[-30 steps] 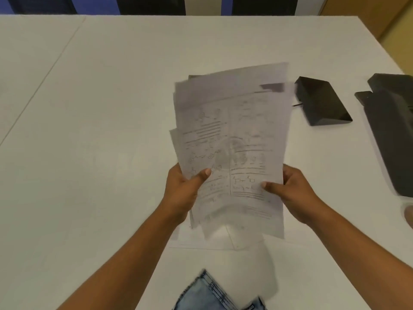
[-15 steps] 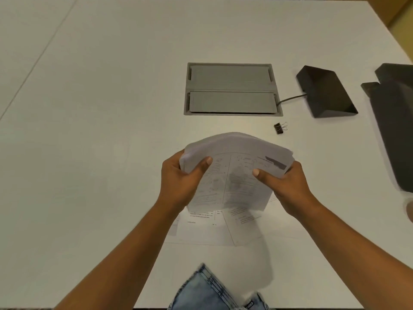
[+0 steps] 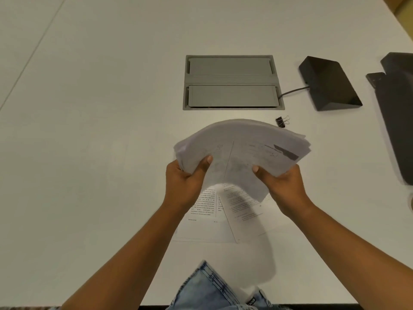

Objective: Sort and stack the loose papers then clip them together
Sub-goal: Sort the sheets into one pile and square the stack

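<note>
A sheaf of printed papers (image 3: 241, 148) is held above the white table (image 3: 100, 130), bowed upward and tilted away from me. My left hand (image 3: 186, 182) grips its left edge, thumb on top. My right hand (image 3: 282, 189) grips the right side the same way. Under the hands, more printed sheets (image 3: 214, 215) lie flat on the table, partly overlapping and partly hidden. A small black binder clip (image 3: 281, 121) sits on the table just beyond the sheaf's far right corner.
A grey flap-lidded cable box (image 3: 232, 82) is set into the table beyond the papers. A black wedge-shaped device (image 3: 328, 83) with a cable lies to its right. A larger dark object (image 3: 397, 113) sits at the right edge. The table's near edge runs by my jeans (image 3: 210, 289).
The sheaf has tipped from nearly upright to low and bowed over the table. That uncovered the cable box and the binder clip. Both hands kept their grip.
</note>
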`<state>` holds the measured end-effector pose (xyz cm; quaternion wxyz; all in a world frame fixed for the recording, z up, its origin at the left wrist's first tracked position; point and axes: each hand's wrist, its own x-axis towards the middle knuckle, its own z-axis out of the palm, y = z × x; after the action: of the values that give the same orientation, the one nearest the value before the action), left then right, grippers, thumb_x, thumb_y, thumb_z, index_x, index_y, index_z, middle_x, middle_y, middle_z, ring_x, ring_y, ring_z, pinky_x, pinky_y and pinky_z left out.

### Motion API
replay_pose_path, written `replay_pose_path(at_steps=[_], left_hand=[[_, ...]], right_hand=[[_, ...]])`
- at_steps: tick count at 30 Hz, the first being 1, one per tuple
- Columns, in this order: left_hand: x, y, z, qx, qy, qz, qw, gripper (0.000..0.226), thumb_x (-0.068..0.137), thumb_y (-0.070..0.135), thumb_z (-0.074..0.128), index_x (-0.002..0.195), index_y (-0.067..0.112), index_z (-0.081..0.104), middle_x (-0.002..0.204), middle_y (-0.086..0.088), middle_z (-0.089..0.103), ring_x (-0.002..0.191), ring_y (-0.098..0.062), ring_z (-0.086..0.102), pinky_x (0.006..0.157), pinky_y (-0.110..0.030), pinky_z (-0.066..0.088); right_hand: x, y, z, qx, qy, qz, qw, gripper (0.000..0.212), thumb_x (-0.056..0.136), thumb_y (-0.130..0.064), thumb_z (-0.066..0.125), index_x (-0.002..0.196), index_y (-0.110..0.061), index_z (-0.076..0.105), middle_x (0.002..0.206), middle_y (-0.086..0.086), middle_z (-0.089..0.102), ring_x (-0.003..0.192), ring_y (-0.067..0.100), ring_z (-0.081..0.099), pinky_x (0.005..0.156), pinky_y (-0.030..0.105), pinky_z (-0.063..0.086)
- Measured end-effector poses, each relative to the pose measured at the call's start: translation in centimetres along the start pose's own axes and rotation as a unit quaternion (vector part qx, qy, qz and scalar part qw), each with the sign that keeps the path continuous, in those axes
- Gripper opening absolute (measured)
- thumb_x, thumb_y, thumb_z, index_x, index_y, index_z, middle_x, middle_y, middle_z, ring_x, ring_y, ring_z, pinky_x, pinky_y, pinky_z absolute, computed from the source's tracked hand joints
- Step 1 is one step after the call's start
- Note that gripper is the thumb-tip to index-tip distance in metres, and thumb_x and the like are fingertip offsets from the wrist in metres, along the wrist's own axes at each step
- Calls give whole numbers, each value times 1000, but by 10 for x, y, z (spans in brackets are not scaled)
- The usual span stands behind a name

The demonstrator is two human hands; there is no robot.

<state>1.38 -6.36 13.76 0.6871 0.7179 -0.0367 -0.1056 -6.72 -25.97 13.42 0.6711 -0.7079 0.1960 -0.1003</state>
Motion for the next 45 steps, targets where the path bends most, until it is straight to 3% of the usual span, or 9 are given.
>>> replay_pose_path(at_steps=[3,14,17,20,25,29,36,40,45], left_hand=[[3,2,1,-19,-1,18,1000,36,75,31,81,95,57,65,91,21,72,92,-9,71,72,-30,62],[13,-35,4,25,-71,-59,995,33,87,24,73,119,28,64,108,5,71,100,-15,69,75,-27,62],[13,-44,0,78,-138,-81,984,38,88,31,72,125,26,63,113,1,70,103,-21,68,80,-38,63],[7,-50,-4,69,-128,-96,985,28,93,27,66,120,34,61,115,1,69,108,-25,66,86,-46,60],[-5,-49,-2,38,-113,-69,990,33,90,23,70,116,39,58,114,6,68,106,-20,67,78,-32,62],[-7,-41,5,51,-49,-28,997,44,84,20,77,114,42,53,108,18,64,96,-7,66,65,-14,56],[-1,-28,0,32,-41,-91,994,6,95,26,63,99,29,66,93,8,73,87,-16,74,64,-25,62],[0,-10,-16,-8,-40,-127,991,18,94,28,63,110,21,68,96,0,77,81,-21,77,65,-35,63],[-13,-8,-25,-86,-110,-245,960,35,90,28,67,124,21,64,112,-3,76,100,-28,74,86,-52,58]], right_hand=[[0,-9,0,7,-8,-44,999,49,77,-16,79,103,-56,66,104,-17,71,104,8,66,79,28,59],[5,35,-1,-42,-48,18,998,47,81,-21,77,109,-51,56,114,-12,63,109,11,61,85,32,58],[0,48,-4,-85,-79,49,992,43,86,-24,72,110,-52,51,114,-15,61,111,11,59,88,34,57],[-6,52,-4,-111,-86,50,989,37,92,-27,64,111,-54,47,113,-18,59,109,9,58,88,31,55],[-10,51,-5,-107,-79,49,990,31,89,-31,64,114,-46,52,114,-14,63,106,7,60,84,24,56],[-10,61,-5,-144,-96,66,983,43,85,-33,71,124,-31,53,121,0,64,112,19,61,88,33,58],[-10,51,-3,-96,-90,102,986,35,95,-33,56,129,-24,57,118,-13,65,113,13,63,83,21,57],[-15,32,-14,-56,-116,113,985,35,98,-31,50,128,-18,63,117,-6,72,106,9,69,88,26,57],[-20,26,-14,58,-62,143,986,31,100,-23,49,121,-9,65,113,7,75,105,25,71,88,37,57]])
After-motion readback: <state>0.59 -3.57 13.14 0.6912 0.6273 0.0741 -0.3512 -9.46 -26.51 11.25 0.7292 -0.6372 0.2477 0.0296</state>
